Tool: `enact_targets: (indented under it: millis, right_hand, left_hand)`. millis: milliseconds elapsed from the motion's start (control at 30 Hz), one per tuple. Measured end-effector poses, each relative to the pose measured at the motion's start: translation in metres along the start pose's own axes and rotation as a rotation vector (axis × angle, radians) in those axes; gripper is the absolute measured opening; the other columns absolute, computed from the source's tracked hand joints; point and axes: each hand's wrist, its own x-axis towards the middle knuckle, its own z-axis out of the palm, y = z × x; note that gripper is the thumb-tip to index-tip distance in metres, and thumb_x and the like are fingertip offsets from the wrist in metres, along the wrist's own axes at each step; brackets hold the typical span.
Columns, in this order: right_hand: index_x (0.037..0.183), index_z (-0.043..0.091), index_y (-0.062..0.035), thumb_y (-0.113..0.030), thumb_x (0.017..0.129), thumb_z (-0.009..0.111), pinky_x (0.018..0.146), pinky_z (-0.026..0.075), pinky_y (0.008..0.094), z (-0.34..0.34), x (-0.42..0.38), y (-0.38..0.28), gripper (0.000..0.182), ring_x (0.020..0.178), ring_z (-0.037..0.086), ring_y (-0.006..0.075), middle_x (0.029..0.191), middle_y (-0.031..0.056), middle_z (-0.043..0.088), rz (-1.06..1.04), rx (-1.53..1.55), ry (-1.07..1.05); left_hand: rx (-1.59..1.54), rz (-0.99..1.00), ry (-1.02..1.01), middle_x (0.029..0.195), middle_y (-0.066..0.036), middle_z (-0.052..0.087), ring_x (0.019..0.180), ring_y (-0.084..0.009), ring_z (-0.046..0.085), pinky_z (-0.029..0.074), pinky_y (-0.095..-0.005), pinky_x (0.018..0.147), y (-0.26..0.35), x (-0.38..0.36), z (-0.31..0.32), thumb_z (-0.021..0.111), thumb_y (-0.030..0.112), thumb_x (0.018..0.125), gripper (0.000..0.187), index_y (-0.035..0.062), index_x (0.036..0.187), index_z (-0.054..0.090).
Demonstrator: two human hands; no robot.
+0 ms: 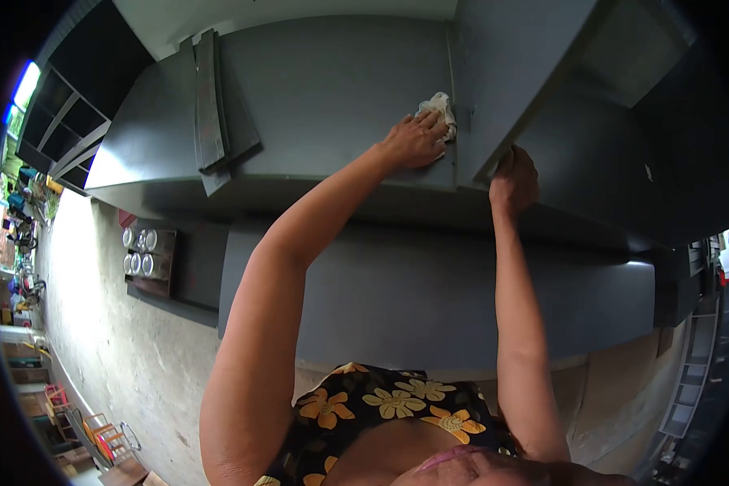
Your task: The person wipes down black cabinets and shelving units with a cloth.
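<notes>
A crumpled whitish cloth [441, 103] lies under the fingers of my left hand [415, 141], pressed on a dark grey panel [324, 97] close to its joint with an upright panel [510, 65]. The cloth sticks out beyond the fingertips, near that joint. To the right, my right hand [514, 180] is closed around the lower front edge of the upright panel; its fingertips are partly hidden behind the edge.
Several loose dark strips [209, 105] lie on the grey surface at the left. Below is another large grey panel [437, 292]. A box with silvery round lids [150, 263] stands lower left. Grey shelving [692, 373] is at the far right, over a concrete floor.
</notes>
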Motion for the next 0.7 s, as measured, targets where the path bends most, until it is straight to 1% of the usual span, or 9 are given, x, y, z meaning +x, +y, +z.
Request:
enact_targets:
  millis: [200,267,333,400,500,533,567,667,700]
  right_hand:
    - [0.1,0.064,-0.0084,-0.03,0.089,0.049,0.075,0.049,0.042,0.002,-0.005,0.001,0.029,0.089,0.062,0.031,0.096,0.0088,0.066,0.032,-0.011,0.0]
    - [0.1,0.064,-0.008,-0.031,0.088,0.05,0.075,0.048,0.0421,0.004,-0.007,0.006,0.03,0.088,0.062,0.0315,0.097,0.0091,0.066,0.005,-0.018,0.007]
    - [0.098,0.063,-0.0073,-0.033,0.087,0.05,0.075,0.048,0.0427,0.004,-0.008,0.008,0.031,0.087,0.061,0.0323,0.096,0.0096,0.065,0.024,-0.035,0.001]
    - [0.097,0.062,-0.0064,-0.035,0.086,0.051,0.073,0.048,0.0439,0.002,-0.008,0.003,0.032,0.086,0.061,0.0333,0.095,0.0104,0.065,0.093,-0.059,-0.026]
    - [0.094,0.061,-0.0047,-0.041,0.087,0.049,0.07,0.047,0.0457,-0.002,-0.007,-0.003,0.039,0.084,0.06,0.0355,0.09,0.0126,0.063,0.107,0.007,-0.065]
    - [0.093,0.061,-0.0045,-0.043,0.087,0.048,0.069,0.047,0.046,0.0,-0.01,-0.002,0.041,0.083,0.06,0.0359,0.089,0.013,0.062,0.11,0.008,-0.042]
    - [0.092,0.06,-0.0043,-0.045,0.087,0.047,0.068,0.047,0.0463,0.003,-0.011,0.0,0.043,0.083,0.059,0.0363,0.087,0.0133,0.062,0.11,0.007,-0.016]
    - [0.088,0.06,-0.0033,-0.051,0.087,0.046,0.066,0.047,0.0466,0.005,-0.013,0.003,0.05,0.082,0.059,0.0373,0.087,0.0143,0.061,0.093,-0.011,0.021]
    - [0.088,0.06,-0.003,-0.053,0.087,0.046,0.066,0.047,0.0466,0.005,-0.013,0.004,0.052,0.082,0.059,0.0377,0.087,0.0147,0.061,0.085,-0.019,0.028]
  left_hand:
    - [0.191,-0.114,0.015,0.149,-0.011,0.027,0.135,-0.0291,0.03,0.027,-0.0536,0.106,-0.153,0.049,0.006,0.036,0.041,0.094,0.051,0.0177,0.139,0.037]
    - [0.057,-0.421,-0.023,0.147,-0.013,0.031,0.134,-0.0296,0.033,0.03,-0.0476,0.106,-0.243,0.051,-0.005,0.036,0.034,0.094,0.05,0.0149,0.141,0.034]
    - [0.272,-0.581,0.14,0.137,-0.019,0.043,0.123,-0.0346,0.046,0.036,-0.0442,0.102,-0.303,0.027,-0.027,0.037,0.025,0.092,0.048,0.0048,0.135,0.038]
    - [0.17,-0.961,-0.081,0.136,-0.022,0.043,0.118,-0.0365,0.049,0.037,-0.0436,0.102,-0.322,0.018,-0.058,0.038,0.022,0.09,0.047,0.0059,0.134,0.04]
    - [0.193,-0.624,-0.139,0.139,-0.022,0.039,0.12,-0.036,0.048,0.038,-0.0438,0.101,-0.279,0.05,-0.042,0.039,0.021,0.09,0.048,0.006,0.135,0.038]
    - [0.423,-0.29,0.09,0.141,-0.024,0.036,0.121,-0.036,0.048,0.038,-0.0443,0.101,-0.254,0.059,-0.016,0.04,0.022,0.089,0.05,0.0056,0.136,0.037]
    - [0.118,-0.373,-0.011,0.14,-0.024,0.035,0.121,-0.0364,0.047,0.038,-0.0445,0.101,-0.203,0.072,-0.024,0.039,0.022,0.089,0.05,0.0066,0.137,0.036]
    - [0.107,0.151,0.199,0.134,-0.021,0.045,0.111,-0.0358,0.055,0.046,-0.0445,0.092,-0.139,0.121,0.032,0.045,0.027,0.087,0.048,0.0074,0.13,0.044]
    - [0.082,0.143,0.061,0.134,-0.019,0.044,0.111,-0.0353,0.055,0.045,-0.0443,0.093,-0.126,0.134,0.024,0.045,0.028,0.087,0.048,0.0082,0.131,0.044]
